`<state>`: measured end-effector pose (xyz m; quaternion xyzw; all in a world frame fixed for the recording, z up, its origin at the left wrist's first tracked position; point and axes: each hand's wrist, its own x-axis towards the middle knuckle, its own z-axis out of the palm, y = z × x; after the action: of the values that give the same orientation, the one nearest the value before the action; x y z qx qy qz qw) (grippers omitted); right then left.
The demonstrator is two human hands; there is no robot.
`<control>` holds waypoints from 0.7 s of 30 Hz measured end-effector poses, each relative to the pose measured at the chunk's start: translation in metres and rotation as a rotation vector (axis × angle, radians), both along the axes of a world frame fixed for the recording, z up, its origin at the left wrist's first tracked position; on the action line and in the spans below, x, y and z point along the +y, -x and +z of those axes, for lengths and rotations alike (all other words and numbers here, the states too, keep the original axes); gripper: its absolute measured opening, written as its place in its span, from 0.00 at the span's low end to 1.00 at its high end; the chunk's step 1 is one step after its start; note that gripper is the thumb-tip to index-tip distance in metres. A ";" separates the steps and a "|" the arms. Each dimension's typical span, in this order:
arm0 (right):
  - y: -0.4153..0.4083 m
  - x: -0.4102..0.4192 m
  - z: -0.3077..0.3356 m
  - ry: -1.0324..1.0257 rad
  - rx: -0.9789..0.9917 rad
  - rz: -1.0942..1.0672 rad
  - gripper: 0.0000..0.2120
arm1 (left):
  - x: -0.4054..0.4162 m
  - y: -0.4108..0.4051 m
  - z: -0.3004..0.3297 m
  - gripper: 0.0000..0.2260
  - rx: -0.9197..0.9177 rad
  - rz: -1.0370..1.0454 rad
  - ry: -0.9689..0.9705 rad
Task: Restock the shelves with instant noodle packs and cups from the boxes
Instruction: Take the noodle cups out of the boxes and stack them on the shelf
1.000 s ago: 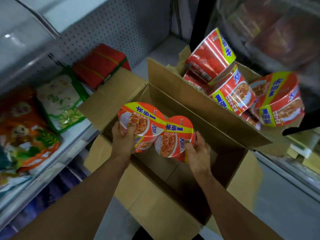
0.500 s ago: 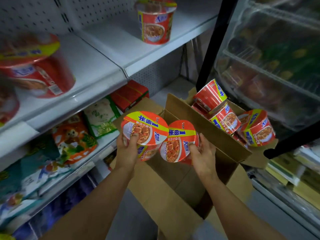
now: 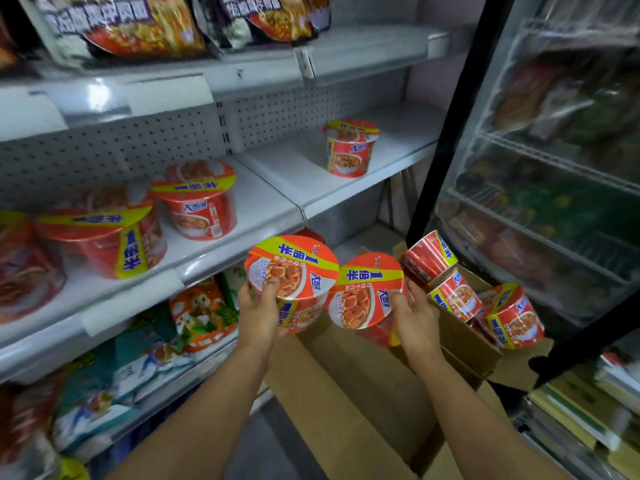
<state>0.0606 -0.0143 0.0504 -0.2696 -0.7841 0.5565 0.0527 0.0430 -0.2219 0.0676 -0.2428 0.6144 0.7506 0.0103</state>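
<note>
My left hand (image 3: 258, 315) grips a red noodle cup (image 3: 294, 271) with a yellow band, its lid tilted toward me. My right hand (image 3: 414, 317) holds a second, matching cup (image 3: 363, 292) right beside it. Both cups hang above an open cardboard box (image 3: 346, 393) on the floor. Behind it a second box (image 3: 467, 344) holds more red cups (image 3: 457, 292) lying at angles. On the middle white shelf (image 3: 270, 202) stand matching cups: one at the far right (image 3: 349, 148), another near the centre (image 3: 197, 199), more at the left (image 3: 100, 233).
Noodle packs (image 3: 117, 22) fill the top shelf; bagged packs (image 3: 202, 313) lie on the lower shelf at left. A glass-door fridge (image 3: 547, 168) with a black frame stands close on the right. Stacked items (image 3: 588, 410) sit at the lower right.
Both hands have lifted the two cups up out of the box toward shelf height. The view has tilted upward, bringing the middle and top shelves into sight.
</note>
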 end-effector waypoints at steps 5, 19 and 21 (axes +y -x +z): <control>0.011 -0.003 0.023 0.060 0.037 0.007 0.24 | -0.011 0.004 0.026 0.23 0.039 0.050 -0.024; 0.122 0.010 0.075 0.222 0.105 -0.003 0.26 | 0.003 0.092 0.067 0.23 0.029 0.144 -0.084; 0.148 0.016 0.080 0.196 0.103 0.003 0.26 | 0.008 0.114 0.072 0.23 0.026 0.163 -0.076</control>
<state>-0.0871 0.0014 0.1301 -0.2435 -0.7226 0.6437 0.0654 -0.0707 -0.2141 0.1392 -0.2817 0.5639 0.7747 -0.0496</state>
